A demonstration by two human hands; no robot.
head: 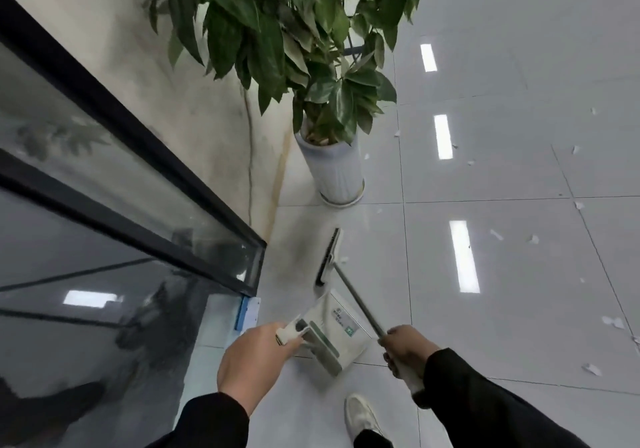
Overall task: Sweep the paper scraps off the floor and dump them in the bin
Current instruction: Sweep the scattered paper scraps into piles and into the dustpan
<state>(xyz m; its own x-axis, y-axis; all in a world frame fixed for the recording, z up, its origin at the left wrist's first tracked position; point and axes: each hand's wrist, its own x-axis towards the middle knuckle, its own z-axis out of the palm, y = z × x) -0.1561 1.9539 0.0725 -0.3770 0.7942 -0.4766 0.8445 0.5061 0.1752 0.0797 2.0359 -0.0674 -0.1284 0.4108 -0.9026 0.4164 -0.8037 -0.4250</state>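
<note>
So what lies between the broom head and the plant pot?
Head view: bare tile between broom head and plant pot, apart from one small paper scrap off to the right.

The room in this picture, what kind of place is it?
Probably an office hallway or lobby: glossy grey tiled floor, a black-framed glass partition, and a potted plant against the wall.

We see a broom with a dark bristle head and a grey metal pole, its head down on the floor just beyond a white dustpan with green trim, which hangs tilted. Small white paper scraps lie scattered over the glossy pale tiles, mostly to the right; one scrap sits just beside the broom head.
</note>
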